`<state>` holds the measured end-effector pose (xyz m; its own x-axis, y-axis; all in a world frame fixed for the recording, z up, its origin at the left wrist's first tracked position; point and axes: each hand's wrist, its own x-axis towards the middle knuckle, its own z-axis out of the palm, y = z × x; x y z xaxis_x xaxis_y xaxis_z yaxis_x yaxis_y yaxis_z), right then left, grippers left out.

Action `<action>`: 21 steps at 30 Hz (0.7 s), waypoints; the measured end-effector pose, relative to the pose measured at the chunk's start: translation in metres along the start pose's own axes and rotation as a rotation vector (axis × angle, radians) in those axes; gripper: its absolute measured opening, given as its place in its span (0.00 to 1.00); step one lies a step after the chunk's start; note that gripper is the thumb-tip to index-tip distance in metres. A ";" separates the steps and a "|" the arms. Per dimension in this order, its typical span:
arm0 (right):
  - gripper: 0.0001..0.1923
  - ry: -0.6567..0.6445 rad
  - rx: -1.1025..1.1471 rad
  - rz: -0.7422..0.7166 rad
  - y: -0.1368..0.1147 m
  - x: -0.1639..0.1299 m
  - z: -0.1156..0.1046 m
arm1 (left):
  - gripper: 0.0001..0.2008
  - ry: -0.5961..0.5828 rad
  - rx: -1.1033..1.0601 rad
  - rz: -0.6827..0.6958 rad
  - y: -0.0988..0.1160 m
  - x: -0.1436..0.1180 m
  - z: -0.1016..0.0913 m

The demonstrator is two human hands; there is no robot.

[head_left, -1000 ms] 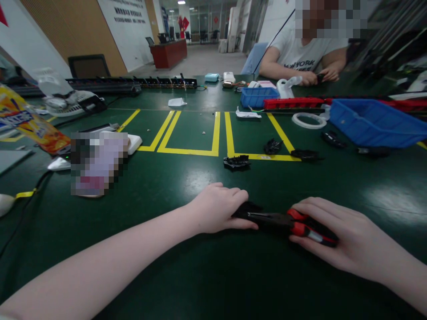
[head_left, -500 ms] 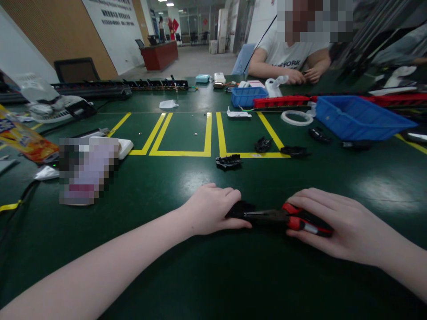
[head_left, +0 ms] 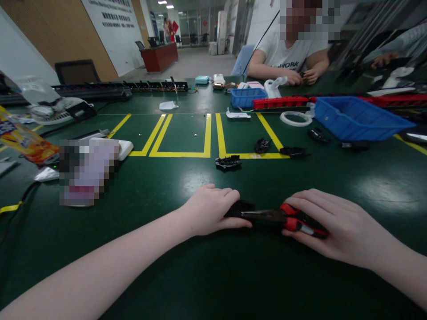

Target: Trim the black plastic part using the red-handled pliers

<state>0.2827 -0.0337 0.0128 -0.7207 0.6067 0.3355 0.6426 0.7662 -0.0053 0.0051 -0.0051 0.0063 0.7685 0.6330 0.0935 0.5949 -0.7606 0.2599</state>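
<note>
Barely anything moved since earlier, both hands stay low on the green surface: left hand clamped over a small black part, right hand closed round red-handled pliers whose nose touches that part, loose black pieces beyond.

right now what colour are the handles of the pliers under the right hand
Red and black, on the long-nosed metal pliers gripped by the right hand; the head view shows it.

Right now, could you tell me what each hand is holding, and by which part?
The right hand grips the pliers by their red handles. The left hand holds down a small black part at the pliers' nose.
</note>
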 end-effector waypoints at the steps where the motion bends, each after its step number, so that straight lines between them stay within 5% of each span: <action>1: 0.19 0.008 -0.012 -0.005 0.000 0.000 0.000 | 0.22 -0.002 0.002 0.000 0.000 0.000 0.000; 21: 0.18 -0.055 0.087 0.039 -0.001 0.003 -0.002 | 0.19 0.014 -0.048 -0.003 -0.001 -0.002 0.002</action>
<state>0.2807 -0.0332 0.0157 -0.7101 0.6453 0.2817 0.6471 0.7558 -0.1000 0.0033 -0.0060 0.0042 0.7633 0.6372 0.1064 0.5848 -0.7515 0.3055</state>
